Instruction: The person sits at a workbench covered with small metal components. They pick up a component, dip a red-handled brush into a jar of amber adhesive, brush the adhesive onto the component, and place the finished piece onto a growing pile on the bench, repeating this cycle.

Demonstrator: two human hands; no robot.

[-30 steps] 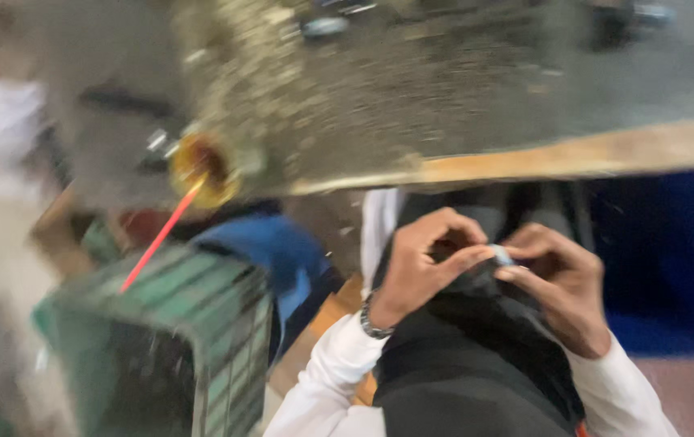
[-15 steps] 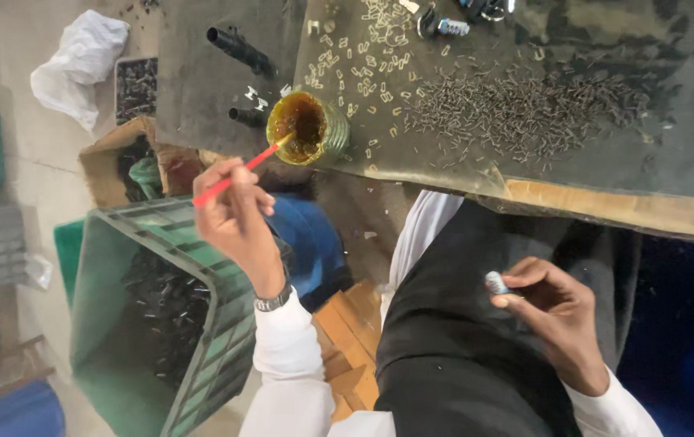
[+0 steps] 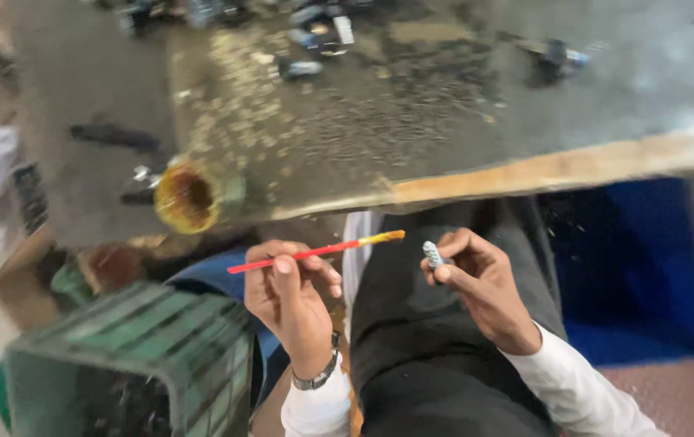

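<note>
Left hand is pinched around a thin red-handled brush, its yellow-smeared tip pointing toward three o'clock. Right hand grips a small silvery threaded metal piece between thumb and fingertips, just beside that brush tip but not touching it. Both hands hover above the person's dark-trousered lap. Up at eleven o'clock from the left hand, a small round tin of yellowish paste sits on the corner of the grimy grey counter, which is littered with small metal bits. At seven o'clock stands a green slatted plastic crate; at three o'clock, a blue bin.
</note>
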